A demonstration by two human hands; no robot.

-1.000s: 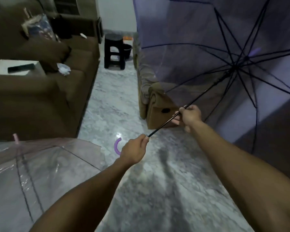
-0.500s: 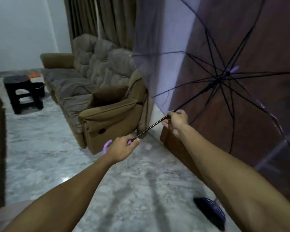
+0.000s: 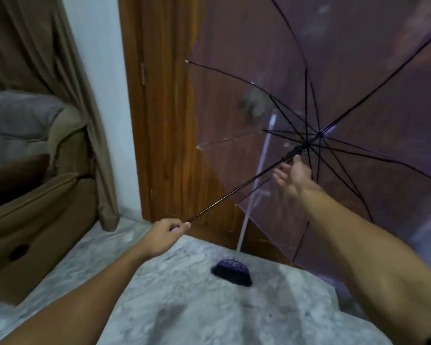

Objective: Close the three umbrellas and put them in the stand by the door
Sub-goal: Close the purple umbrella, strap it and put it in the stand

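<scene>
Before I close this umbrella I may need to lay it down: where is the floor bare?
Bare marble floor lies between the brown armchair and the dark purple object, below the left hand. It is crowded to the right: the open umbrella, by the right hand, fills the space against the wooden door.

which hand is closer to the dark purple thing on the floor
Left. The left hand grips the umbrella's handle above and left of the dark purple object; the right hand is open, higher, by the runner.
</scene>
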